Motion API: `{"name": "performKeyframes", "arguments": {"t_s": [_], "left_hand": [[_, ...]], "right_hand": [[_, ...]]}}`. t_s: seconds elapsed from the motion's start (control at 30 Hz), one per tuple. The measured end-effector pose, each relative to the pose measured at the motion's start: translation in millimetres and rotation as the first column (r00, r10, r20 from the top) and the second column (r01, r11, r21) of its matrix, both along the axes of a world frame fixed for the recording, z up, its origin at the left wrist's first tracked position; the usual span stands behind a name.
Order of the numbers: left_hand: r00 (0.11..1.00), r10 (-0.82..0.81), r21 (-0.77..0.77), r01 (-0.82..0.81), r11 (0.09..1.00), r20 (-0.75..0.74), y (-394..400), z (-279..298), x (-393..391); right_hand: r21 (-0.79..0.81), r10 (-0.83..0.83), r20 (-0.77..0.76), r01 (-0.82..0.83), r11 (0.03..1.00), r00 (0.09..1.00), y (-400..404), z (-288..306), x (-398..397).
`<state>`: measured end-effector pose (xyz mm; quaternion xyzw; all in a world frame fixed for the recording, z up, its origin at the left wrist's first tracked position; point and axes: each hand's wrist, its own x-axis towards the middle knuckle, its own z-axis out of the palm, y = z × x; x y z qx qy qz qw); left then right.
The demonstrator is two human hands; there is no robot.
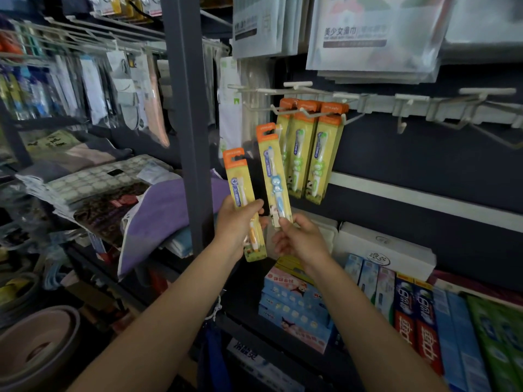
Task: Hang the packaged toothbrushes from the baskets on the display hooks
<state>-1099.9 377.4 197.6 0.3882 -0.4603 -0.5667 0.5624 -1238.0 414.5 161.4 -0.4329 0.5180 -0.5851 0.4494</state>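
My left hand [237,222] grips a yellow and orange toothbrush pack [241,188] with an orange brush inside, held upright. My right hand [297,236] pinches the bottom edge of a second pack [273,171] that holds a blue brush; its orange top tilts up toward the hooks. Three packs of green toothbrushes [308,148] hang side by side on white display hooks [285,110] just above and right of the raised pack. No basket is in view.
More white hooks [469,120] stand bare along the rail to the right. Large packaged goods [376,38] hang above. Toothpaste boxes [418,315] fill the shelf below right. A grey upright post [189,108] divides the shelving; folded textiles [158,210] lie left.
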Motion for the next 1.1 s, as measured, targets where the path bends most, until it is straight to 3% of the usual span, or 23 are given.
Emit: {"name": "performKeyframes", "arguments": {"t_s": [0.2, 0.43, 0.73, 0.97, 1.1], "left_hand": [[0.999, -0.009, -0.074, 0.011, 0.997, 0.037, 0, 6, -1], [0.994, -0.074, -0.099, 0.082, 0.992, 0.077, 3, 8, 11], [0.993, -0.083, -0.113, 0.093, 0.989, 0.087, 7, 9, 13], [0.980, -0.108, -0.011, 0.108, 0.994, -0.165, 12, 17, 10], [0.980, -0.109, -0.024, 0.106, 0.994, -0.165, 11, 17, 12]], "right_hand": [[-0.062, 0.091, -0.078, -0.096, 0.993, 0.993, 7, -1, -5], [-0.003, 0.236, -0.156, -0.240, 0.971, 0.959, 10, 14, -17], [-0.186, 0.067, -0.333, -0.135, 0.973, 0.941, 1, 49, -9], [-0.224, -0.085, -0.447, -0.020, 0.974, 0.890, -21, 66, -4], [-0.266, -0.135, -0.456, 0.009, 0.964, 0.880, -29, 78, -1]]}}
